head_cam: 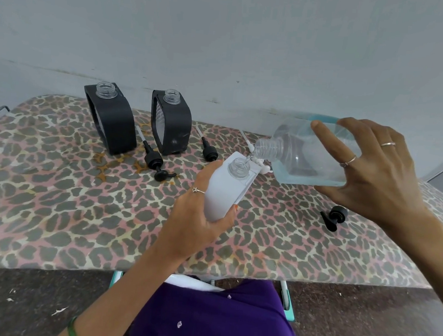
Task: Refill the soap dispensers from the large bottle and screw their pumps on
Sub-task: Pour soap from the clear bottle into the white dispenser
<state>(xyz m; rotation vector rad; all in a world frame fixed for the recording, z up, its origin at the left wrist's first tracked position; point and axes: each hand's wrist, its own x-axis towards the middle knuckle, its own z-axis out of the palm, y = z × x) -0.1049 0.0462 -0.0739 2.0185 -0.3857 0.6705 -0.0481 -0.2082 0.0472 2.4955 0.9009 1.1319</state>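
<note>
My left hand (198, 213) grips a white soap dispenser (226, 189), tilted, its clear open neck up. My right hand (368, 168) holds the large clear bottle (301, 153) of pale blue soap tipped on its side. The bottle's mouth is just above the dispenser's neck and a thin stream runs in. Two black dispensers (112, 122) (172, 124) stand open-necked at the back of the table. Two black pumps (153, 160) (209, 151) lie by them. A white pump (260, 164) lies behind the white dispenser. Another black pump (334, 216) lies under my right wrist.
All of this sits on a table with a leopard-print cover (79, 209) against a pale wall. Orange-brown stains (103, 169) mark the cover near the left black dispenser. A dark floor runs along the near edge, and my purple garment (216, 321) is below.
</note>
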